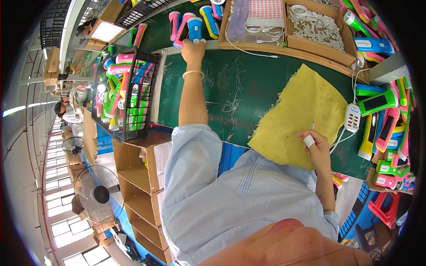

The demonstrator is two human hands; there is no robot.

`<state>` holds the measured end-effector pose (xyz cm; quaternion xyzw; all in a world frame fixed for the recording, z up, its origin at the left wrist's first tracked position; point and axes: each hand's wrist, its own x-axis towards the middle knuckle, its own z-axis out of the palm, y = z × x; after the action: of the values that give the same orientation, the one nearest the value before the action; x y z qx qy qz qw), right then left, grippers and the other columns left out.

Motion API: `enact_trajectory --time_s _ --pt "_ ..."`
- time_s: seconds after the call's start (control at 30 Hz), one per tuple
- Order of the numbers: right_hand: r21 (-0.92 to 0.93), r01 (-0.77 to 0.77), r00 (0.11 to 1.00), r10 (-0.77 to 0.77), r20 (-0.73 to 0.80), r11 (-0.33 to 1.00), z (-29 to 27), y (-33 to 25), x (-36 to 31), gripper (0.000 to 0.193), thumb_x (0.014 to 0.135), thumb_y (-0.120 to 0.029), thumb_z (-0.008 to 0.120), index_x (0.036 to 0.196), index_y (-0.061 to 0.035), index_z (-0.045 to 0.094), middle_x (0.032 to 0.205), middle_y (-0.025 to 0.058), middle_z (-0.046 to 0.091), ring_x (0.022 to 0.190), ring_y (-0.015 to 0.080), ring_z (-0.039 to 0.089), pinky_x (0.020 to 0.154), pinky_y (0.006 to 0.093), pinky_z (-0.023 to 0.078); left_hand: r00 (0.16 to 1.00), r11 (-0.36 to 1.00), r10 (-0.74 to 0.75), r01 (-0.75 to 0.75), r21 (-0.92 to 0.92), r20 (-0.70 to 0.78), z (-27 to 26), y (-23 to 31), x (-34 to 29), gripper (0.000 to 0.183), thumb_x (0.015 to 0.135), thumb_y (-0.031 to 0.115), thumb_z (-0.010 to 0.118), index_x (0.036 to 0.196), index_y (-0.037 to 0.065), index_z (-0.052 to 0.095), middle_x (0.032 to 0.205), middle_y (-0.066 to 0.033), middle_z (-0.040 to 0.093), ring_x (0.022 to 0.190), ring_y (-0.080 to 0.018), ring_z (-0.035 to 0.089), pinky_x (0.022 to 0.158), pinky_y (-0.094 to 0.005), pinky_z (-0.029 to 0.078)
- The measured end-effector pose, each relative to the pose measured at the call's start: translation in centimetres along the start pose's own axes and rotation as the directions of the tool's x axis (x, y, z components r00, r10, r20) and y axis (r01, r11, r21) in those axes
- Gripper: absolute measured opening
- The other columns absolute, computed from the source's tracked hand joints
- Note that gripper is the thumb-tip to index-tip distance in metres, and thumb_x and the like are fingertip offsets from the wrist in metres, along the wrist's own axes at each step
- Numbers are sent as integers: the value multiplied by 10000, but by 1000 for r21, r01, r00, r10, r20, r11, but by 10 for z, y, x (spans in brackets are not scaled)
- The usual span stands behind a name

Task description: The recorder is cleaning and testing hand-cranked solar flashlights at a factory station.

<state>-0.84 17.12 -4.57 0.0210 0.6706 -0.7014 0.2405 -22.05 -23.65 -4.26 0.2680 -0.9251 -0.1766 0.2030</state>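
My left hand (193,48) stretches across the dark green worktable (230,88) and closes around a blue-and-white plastic torch (195,29) lying at the table's far edge among pink and blue ones. My right hand (316,144) rests curled on a ragged yellow foam sheet (301,111), pinching a small white piece (309,141).

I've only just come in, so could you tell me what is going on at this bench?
A person in a pale blue shirt works at a green bench. The left hand reaches far forward and grips a blue and white flashlight lying with others at the bench's far edge. The right hand rests on a yellow cloth, a finger wrapped in white tape, holding something small and thin that I cannot identify. A black wire basket of coloured flashlights stands at the left.
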Motion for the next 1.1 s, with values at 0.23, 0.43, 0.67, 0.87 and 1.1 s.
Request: enact_trajectory --time_s 0.23,0.43,0.67,0.87,1.1 --pt "248 215 968 -172 -184 944 61 -63 20 341 837 -233 577 1071 11 529 881 70 580 784 131 543 696 271 430 830 612 497 -130 -780 252 -64 94 -235 707 661 87 704 1210 32 263 1025 -136 481 846 -208 544 724 -364 480" --pt "-477 629 558 -784 -272 614 58 -81 -21 297 837 -217 539 1014 19 508 832 93 605 755 172 588 646 260 455 701 279 688 -14 -960 190 -76 83 -299 825 724 192 686 1335 42 153 1125 -127 381 1011 -231 454 840 -339 409" --pt "-164 341 939 -343 20 926 36 13 -6 294 886 -178 485 1106 16 509 942 94 572 861 151 540 757 268 424 680 25 425 651 -759 597 -64 105 -284 280 813 155 584 1033 9 492 807 -68 572 764 -150 578 672 -281 496" --pt "41 148 982 -142 -128 988 13 12 -14 254 910 -147 418 1095 -9 526 656 -24 435 544 36 381 490 174 287 412 97 593 816 -569 691 -66 135 -250 250 815 194 583 950 27 456 833 -80 542 668 -176 567 608 -308 503" --pt "18 239 931 -224 -289 971 26 12 -21 283 921 -158 375 1157 -52 490 624 -26 399 521 44 346 465 185 274 407 3 526 877 -480 747 -67 164 -227 313 825 267 566 966 8 463 837 -104 547 629 -189 566 552 -318 492"
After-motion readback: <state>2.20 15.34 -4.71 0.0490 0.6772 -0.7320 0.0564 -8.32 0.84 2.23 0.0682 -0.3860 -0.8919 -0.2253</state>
